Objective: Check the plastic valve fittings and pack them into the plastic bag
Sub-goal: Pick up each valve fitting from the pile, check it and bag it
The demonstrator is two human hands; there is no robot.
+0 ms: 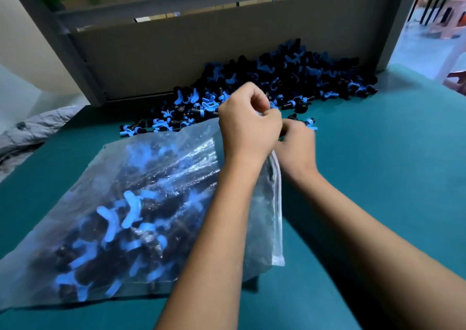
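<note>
Both hands work at the far corner of the plastic bag: the left hand has its fingers pinched on the bag's mouth, the right hand has curled fingers just beside it, on what I cannot tell. If that pinch slips, the bag's fittings could spill. Beyond the bag, the loose valve fittings heap against a cardboard panel on the teal counter. Grey cloth lies left of the bag.
</note>
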